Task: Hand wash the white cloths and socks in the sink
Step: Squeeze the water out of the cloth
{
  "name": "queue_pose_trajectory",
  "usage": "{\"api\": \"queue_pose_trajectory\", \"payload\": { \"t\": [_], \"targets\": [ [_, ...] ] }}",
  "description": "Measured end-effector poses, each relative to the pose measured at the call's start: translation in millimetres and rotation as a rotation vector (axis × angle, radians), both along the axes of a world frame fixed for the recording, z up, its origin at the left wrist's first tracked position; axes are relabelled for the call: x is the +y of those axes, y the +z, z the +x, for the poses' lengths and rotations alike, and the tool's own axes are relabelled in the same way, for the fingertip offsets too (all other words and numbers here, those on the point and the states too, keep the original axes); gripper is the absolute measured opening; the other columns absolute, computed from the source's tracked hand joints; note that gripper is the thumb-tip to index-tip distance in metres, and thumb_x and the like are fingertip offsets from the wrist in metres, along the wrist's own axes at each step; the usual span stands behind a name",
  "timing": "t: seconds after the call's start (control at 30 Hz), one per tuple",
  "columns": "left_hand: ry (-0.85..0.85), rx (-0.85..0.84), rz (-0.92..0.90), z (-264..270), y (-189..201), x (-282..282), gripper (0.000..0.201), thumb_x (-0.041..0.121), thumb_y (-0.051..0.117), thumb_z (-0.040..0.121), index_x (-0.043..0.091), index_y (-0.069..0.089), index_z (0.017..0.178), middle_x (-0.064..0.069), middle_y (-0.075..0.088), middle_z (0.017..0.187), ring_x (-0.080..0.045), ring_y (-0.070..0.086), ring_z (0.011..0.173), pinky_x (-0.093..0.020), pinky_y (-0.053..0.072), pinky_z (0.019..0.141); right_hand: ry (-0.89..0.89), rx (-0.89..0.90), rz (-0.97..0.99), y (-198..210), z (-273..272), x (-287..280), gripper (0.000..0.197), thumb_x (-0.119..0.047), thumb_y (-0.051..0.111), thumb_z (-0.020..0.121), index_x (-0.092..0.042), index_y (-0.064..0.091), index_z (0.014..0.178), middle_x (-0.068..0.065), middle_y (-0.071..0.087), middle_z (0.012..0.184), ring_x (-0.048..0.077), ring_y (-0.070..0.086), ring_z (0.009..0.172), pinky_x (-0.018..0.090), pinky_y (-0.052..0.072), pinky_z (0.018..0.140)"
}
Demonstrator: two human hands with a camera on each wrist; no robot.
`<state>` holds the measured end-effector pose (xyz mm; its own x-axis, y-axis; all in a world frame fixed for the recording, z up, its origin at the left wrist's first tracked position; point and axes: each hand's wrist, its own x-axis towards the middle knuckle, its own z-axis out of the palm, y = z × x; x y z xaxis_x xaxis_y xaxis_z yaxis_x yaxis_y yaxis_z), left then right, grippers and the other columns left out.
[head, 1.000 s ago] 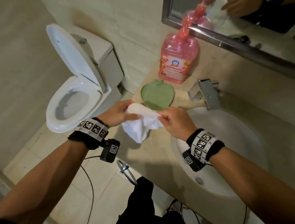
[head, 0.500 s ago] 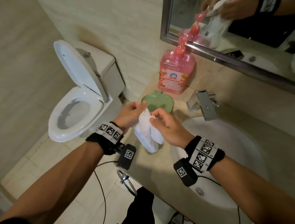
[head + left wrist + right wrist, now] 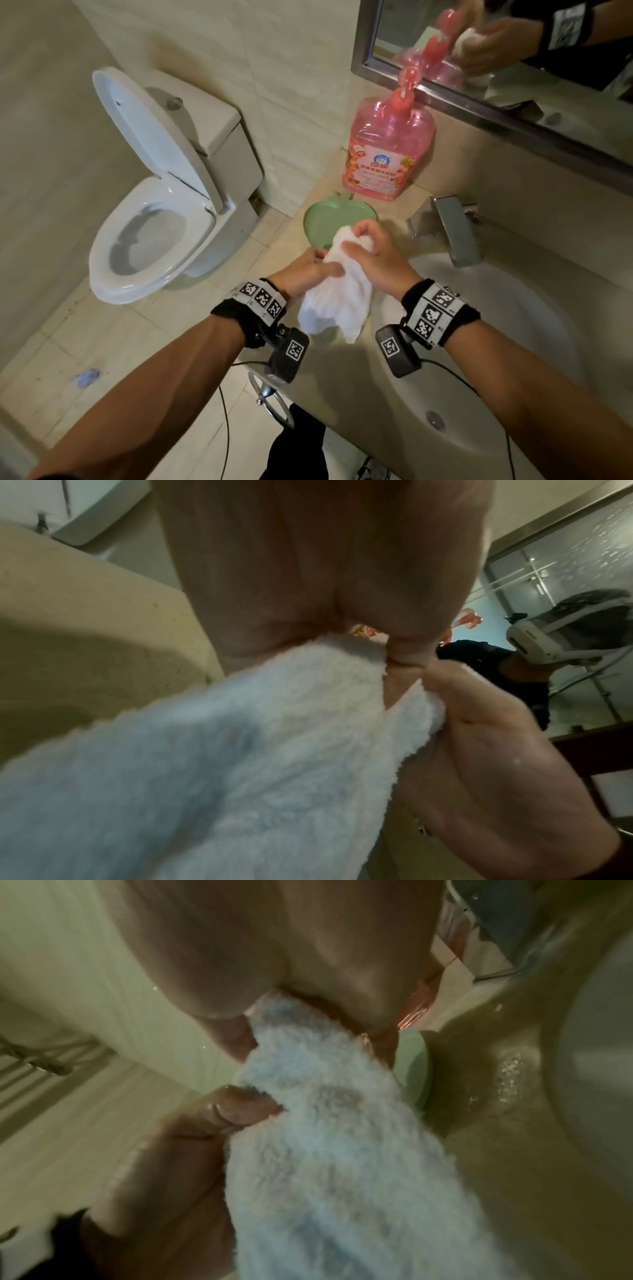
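A fluffy white cloth (image 3: 337, 294) hangs bunched between both hands, above the beige counter left of the white sink (image 3: 520, 329). My left hand (image 3: 308, 272) grips its middle from the left. My right hand (image 3: 370, 246) curls round its upper end, just over the green dish. In the left wrist view the white cloth (image 3: 212, 764) fills the lower frame, with my right hand (image 3: 486, 750) pinching its edge. The right wrist view shows the white cloth (image 3: 342, 1150) running down from my right palm, my left hand (image 3: 212, 1123) clamped on its side. No socks are in view.
A green apple-shaped dish (image 3: 325, 217) lies on the counter behind the hands. A pink detergent pump bottle (image 3: 387, 154) stands against the wall. The chrome faucet (image 3: 452, 229) overhangs the sink's back rim. An open toilet (image 3: 157, 212) stands left; a mirror (image 3: 513, 51) hangs above.
The hands have closed together and bunched the cloth, which a second ago was stretched between them. My right hand has gone from pinching an edge to wrapping round the top.
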<state>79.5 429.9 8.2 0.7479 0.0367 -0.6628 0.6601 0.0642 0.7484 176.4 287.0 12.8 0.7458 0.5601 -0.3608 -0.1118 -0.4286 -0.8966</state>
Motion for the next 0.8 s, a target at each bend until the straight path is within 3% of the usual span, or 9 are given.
{"api": "queue_pose_trajectory", "payload": {
  "t": [0.1, 0.23, 0.33, 0.43, 0.53, 0.7, 0.8],
  "targets": [
    [-0.051, 0.062, 0.109, -2, -24, 11, 0.072, 0.047, 0.074, 0.069, 0.015, 0.046, 0.127, -0.003, 0.064, 0.121, -0.022, 0.063, 0.110, -0.046, 0.052, 0.098, -0.105, -0.229, -0.082, -8, 18, 6, 0.015, -0.030, 0.067, 0.088, -0.033, 0.054, 0.095, -0.019, 0.056, 0.093, -0.014, 0.053, 0.079, 0.005, 0.036, 0.059],
    [-0.165, 0.047, 0.176, -4, -41, 14, 0.065, 0.055, 0.061, 0.078, 0.023, 0.053, 0.133, 0.001, 0.066, 0.126, -0.021, 0.063, 0.114, -0.047, 0.048, 0.103, -0.047, -0.230, -0.215, -28, 34, 18, 0.021, -0.027, 0.068, 0.088, -0.030, 0.056, 0.105, -0.022, 0.055, 0.096, -0.007, 0.052, 0.083, 0.004, 0.033, 0.061],
    [-0.275, 0.046, 0.281, -2, -42, 11, 0.071, 0.068, 0.047, 0.079, 0.026, 0.048, 0.136, -0.002, 0.064, 0.131, -0.026, 0.061, 0.116, -0.047, 0.048, 0.102, 0.077, -0.318, -0.308, -43, 34, 25, 0.026, -0.019, 0.069, 0.087, -0.019, 0.062, 0.112, -0.001, 0.066, 0.106, 0.016, 0.059, 0.093, 0.016, 0.038, 0.077],
    [-0.300, 0.072, 0.309, 1, -54, 19, 0.077, 0.074, 0.042, 0.075, 0.026, 0.046, 0.135, -0.005, 0.063, 0.131, -0.030, 0.061, 0.114, -0.047, 0.049, 0.099, 0.178, -0.387, -0.363, -60, 35, 39, 0.026, -0.015, 0.070, 0.087, -0.012, 0.065, 0.113, 0.011, 0.068, 0.112, 0.027, 0.063, 0.102, 0.027, 0.046, 0.086],
    [-0.291, 0.086, 0.320, 3, -58, 21, 0.076, 0.076, 0.042, 0.073, 0.029, 0.047, 0.132, -0.002, 0.065, 0.128, -0.029, 0.063, 0.111, -0.046, 0.051, 0.097, 0.232, -0.441, -0.395, -63, 40, 43, 0.023, -0.017, 0.071, 0.088, -0.013, 0.065, 0.110, 0.011, 0.065, 0.113, 0.030, 0.061, 0.101, 0.039, 0.051, 0.089],
    [-0.257, 0.102, 0.317, 2, -66, 25, 0.063, 0.082, 0.044, 0.070, 0.045, 0.051, 0.120, 0.007, 0.067, 0.124, -0.022, 0.065, 0.107, -0.042, 0.052, 0.095, 0.148, -0.503, -0.320, -65, 41, 42, 0.022, -0.022, 0.071, 0.085, -0.021, 0.065, 0.106, 0.004, 0.066, 0.111, 0.025, 0.061, 0.102, 0.037, 0.050, 0.089],
    [-0.231, 0.100, 0.312, 3, -67, 25, 0.060, 0.087, 0.044, 0.068, 0.047, 0.057, 0.111, 0.010, 0.069, 0.114, -0.018, 0.066, 0.101, -0.041, 0.053, 0.093, 0.199, -0.411, -0.381, -64, 41, 41, 0.021, -0.019, 0.069, 0.088, -0.018, 0.066, 0.109, 0.005, 0.066, 0.116, 0.025, 0.061, 0.107, 0.035, 0.049, 0.093]
  ]
}}
